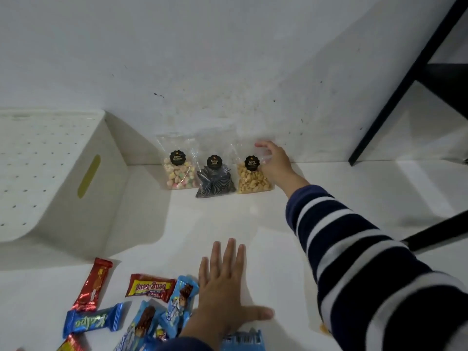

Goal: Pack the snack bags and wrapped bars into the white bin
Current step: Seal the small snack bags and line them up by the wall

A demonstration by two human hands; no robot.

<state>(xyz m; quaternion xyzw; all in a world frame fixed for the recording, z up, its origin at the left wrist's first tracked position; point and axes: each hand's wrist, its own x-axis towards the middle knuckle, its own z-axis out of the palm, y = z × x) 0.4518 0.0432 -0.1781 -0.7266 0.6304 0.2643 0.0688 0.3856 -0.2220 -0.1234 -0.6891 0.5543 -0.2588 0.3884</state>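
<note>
A white table point(278, 224) against a wall. Three clear snack bags stand at the far edge; wrapped bars point(141, 300) lie scattered near left. The white bin point(63, 173) sits far left, seemingly tipped with its dotted base showing. The right hand point(274, 162) reaches the peanut bag point(253, 176), fingers loosely curled at its top, not yet pinching. The left hand point(222, 287) rests flat, fingers spread. Best to pinch the sealed top firmly and lift straight, sparing the dark bag point(215, 182) beside it.
</note>
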